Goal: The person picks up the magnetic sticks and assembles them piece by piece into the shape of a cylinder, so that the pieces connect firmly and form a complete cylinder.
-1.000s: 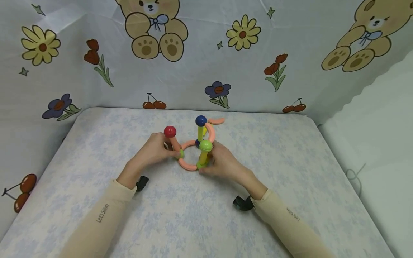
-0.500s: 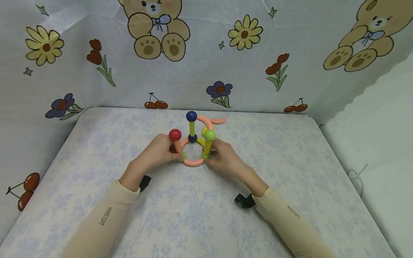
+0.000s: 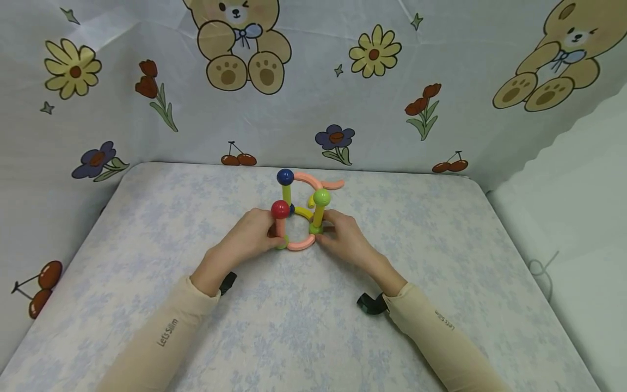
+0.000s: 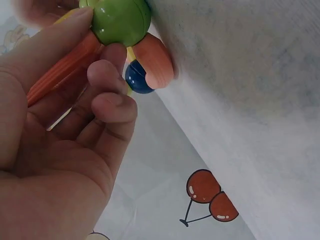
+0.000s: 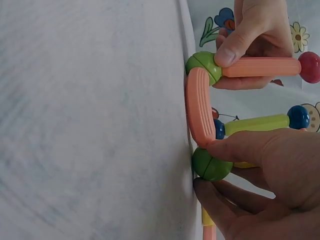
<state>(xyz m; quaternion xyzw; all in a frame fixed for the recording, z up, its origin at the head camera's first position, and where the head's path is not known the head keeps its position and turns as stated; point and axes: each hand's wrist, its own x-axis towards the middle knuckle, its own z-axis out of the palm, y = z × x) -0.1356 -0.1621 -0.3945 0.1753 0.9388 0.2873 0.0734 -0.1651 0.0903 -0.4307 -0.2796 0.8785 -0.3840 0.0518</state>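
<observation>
A ball-and-stick building toy stands on the table; curved sticks and balls make its ring-shaped base. My left hand [image 3: 250, 234] pinches the left green base ball [image 4: 120, 22], thumb against it. From this ball rises a salmon stick [image 5: 260, 67] topped by a red ball [image 3: 281, 209]. At the right, my right hand [image 3: 348, 239] grips another green base ball [image 5: 212, 165] between thumb and fingers. Above it, a yellow stick [image 3: 319, 216] carries a green ball [image 3: 322, 197]. A lime stick [image 3: 287, 195] at the back bears a dark blue ball [image 3: 286, 177]; a salmon arc [image 3: 308, 178] joins these tops.
Behind the toy, a curved salmon stick [image 3: 334, 185] and a yellow piece [image 3: 311, 202] lie on the patterned tabletop [image 3: 303, 326]. A printed curtain [image 3: 294, 120] hangs along the table's back edge. Dark wrist devices [image 3: 371, 304] show below both hands.
The toy has turned counterclockwise seen from above: the red ball came right and nearer, the blue ball went left, the upper green ball went back. Both hands kept hold, the left shifting right.
</observation>
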